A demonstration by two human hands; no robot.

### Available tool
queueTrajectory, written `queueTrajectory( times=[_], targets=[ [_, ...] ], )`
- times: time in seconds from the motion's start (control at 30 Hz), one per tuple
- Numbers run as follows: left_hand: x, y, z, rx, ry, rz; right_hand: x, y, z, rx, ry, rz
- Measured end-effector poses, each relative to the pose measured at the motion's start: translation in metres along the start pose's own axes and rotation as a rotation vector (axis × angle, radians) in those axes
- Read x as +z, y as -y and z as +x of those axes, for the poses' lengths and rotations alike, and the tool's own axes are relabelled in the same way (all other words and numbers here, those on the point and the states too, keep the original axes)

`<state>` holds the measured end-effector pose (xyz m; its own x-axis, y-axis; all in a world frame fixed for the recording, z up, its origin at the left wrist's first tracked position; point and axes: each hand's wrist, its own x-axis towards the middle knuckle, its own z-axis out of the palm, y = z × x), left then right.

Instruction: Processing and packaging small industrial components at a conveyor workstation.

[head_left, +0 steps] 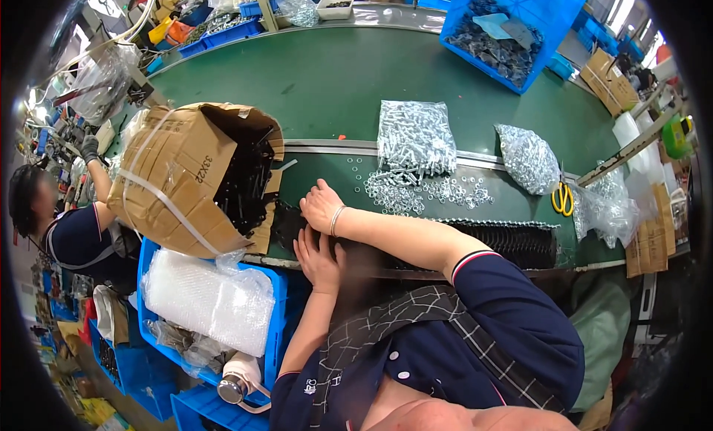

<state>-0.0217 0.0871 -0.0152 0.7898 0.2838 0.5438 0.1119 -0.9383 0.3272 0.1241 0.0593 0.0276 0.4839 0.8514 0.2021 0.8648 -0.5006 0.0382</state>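
Observation:
Both my hands are together at the table's front edge, over dark flat black parts [287,224] beside a carton. My right hand [321,206], with a bracelet at its wrist, reaches across from the right, its fingers bent down on the parts. Just below, my left hand [318,262] has its fingers and thumb around a black part, mostly hidden by the hands. To the right, under my right forearm, runs a tight row of black parts [512,244] with metal bolts along its far edge. Loose washers [464,191] and bolts [394,193] lie beyond the forearm.
An open carton [174,178] of black parts lies tilted at left. A bag of bolts [417,134], another filled bag [529,160] and yellow-handled scissors [562,198] lie on the green table [312,74]. A blue bin [538,71] stands far right; a co-worker [78,230] is left.

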Motion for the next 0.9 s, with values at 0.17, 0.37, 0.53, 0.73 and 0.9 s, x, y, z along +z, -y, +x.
queueTrajectory(
  times=[0.17,0.37,0.53,0.73,0.9],
  targets=[
    [-0.001,0.002,-0.004,-0.002,0.011,0.016,-0.023,-0.024,-0.009,-0.011,0.069,0.091],
    [-0.013,0.0,-0.001,0.058,0.021,-0.086,-0.031,-0.139,-0.059,0.102,0.253,-0.089],
    [-0.008,0.004,-0.001,0.08,0.027,-0.148,-0.011,-0.154,-0.069,0.114,0.148,-0.143],
    [-0.008,0.012,-0.002,0.031,0.03,0.03,-0.056,-0.164,-0.108,0.447,0.145,0.256],
    [-0.008,0.013,-0.001,0.013,0.049,0.053,-0.061,-0.203,-0.19,0.46,0.197,0.569]
  ],
)
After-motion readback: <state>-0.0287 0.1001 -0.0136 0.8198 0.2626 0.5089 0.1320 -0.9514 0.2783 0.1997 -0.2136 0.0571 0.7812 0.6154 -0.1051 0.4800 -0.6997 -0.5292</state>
